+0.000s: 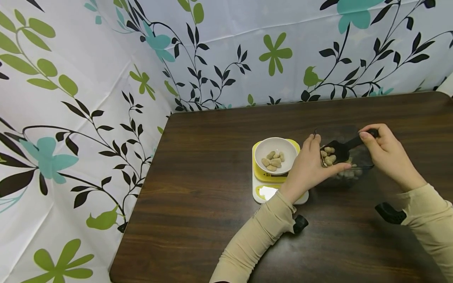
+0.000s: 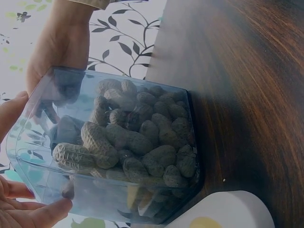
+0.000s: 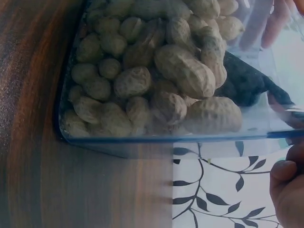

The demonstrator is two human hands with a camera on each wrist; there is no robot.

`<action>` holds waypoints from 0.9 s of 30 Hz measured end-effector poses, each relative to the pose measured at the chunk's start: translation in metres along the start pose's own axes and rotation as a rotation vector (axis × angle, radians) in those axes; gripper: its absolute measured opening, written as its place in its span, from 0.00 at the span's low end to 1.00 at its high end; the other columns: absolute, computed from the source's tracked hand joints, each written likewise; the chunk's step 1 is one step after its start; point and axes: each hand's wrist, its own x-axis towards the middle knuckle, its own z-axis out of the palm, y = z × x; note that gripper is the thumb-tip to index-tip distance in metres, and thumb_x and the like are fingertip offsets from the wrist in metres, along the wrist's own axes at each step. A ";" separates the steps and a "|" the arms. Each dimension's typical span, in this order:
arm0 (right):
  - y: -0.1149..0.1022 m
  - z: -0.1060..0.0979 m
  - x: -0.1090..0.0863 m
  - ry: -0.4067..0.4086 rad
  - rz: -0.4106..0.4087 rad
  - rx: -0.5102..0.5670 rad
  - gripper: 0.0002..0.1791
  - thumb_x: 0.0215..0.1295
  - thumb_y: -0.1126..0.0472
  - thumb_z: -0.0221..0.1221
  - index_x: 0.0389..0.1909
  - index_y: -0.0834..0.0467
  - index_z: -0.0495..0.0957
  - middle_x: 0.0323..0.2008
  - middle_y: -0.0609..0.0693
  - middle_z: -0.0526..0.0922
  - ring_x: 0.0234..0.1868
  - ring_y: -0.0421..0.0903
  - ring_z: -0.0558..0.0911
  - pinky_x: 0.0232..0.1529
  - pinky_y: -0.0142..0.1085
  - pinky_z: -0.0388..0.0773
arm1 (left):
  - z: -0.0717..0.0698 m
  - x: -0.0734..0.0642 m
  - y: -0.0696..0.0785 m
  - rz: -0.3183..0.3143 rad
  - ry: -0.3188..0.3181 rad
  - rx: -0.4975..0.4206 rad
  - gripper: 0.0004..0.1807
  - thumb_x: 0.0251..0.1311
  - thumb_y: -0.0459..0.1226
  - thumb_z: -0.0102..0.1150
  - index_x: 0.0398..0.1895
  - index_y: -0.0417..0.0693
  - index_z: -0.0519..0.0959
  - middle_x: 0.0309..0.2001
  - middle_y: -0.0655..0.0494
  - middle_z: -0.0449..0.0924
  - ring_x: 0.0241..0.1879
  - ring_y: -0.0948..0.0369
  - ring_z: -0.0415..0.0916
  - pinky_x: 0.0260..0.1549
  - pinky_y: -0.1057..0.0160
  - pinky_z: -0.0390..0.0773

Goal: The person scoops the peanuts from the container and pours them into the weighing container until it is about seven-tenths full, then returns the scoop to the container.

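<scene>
My left hand (image 1: pixel 307 165) is holding the clear box (image 2: pixel 114 156); my right fingers (image 1: pixel 368 138) are pinching the scoop (image 1: pixel 341 149) of peanuts (image 1: pixel 328 155). I should be keeping it level.

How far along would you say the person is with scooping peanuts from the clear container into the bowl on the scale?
Done: a few peanuts already lie in the white bowl on the yellow scale. In hand: the right hand holds a black scoop loaded with peanuts above the clear container, which the left hand steadies. Left: this scoopful is not yet in the bowl, and the container looks still well filled in both wrist views.
</scene>
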 end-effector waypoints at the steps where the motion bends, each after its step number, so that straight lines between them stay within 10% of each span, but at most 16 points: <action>1: 0.000 -0.001 0.000 0.000 -0.004 -0.001 0.09 0.72 0.49 0.43 0.44 0.27 0.58 0.11 0.43 0.57 0.10 0.41 0.56 0.15 0.37 0.55 | 0.000 0.000 0.000 0.000 0.002 -0.003 0.52 0.51 0.65 0.55 0.72 0.46 0.52 0.72 0.51 0.51 0.70 0.61 0.56 0.61 0.67 0.68; 6: -0.003 -0.001 0.005 0.038 0.051 -0.013 0.07 0.71 0.46 0.43 0.48 0.36 0.63 0.11 0.43 0.59 0.09 0.42 0.58 0.12 0.36 0.56 | 0.000 0.000 0.000 -0.003 -0.001 -0.011 0.52 0.51 0.65 0.55 0.72 0.47 0.52 0.72 0.51 0.51 0.70 0.61 0.56 0.61 0.67 0.68; 13: -0.012 -0.005 0.013 0.001 0.200 0.016 0.33 0.70 0.41 0.41 0.58 0.68 0.61 0.13 0.35 0.71 0.11 0.39 0.63 0.14 0.36 0.59 | -0.001 -0.001 0.001 -0.011 -0.009 -0.010 0.52 0.51 0.65 0.55 0.72 0.47 0.52 0.72 0.50 0.51 0.70 0.60 0.57 0.61 0.66 0.68; 27: -0.001 -0.005 0.003 0.031 0.060 0.252 0.03 0.72 0.53 0.43 0.43 0.42 0.62 0.18 0.35 0.67 0.18 0.33 0.65 0.18 0.33 0.58 | -0.001 0.000 0.001 -0.013 -0.004 -0.021 0.52 0.50 0.65 0.56 0.72 0.47 0.53 0.72 0.51 0.51 0.70 0.60 0.56 0.61 0.66 0.68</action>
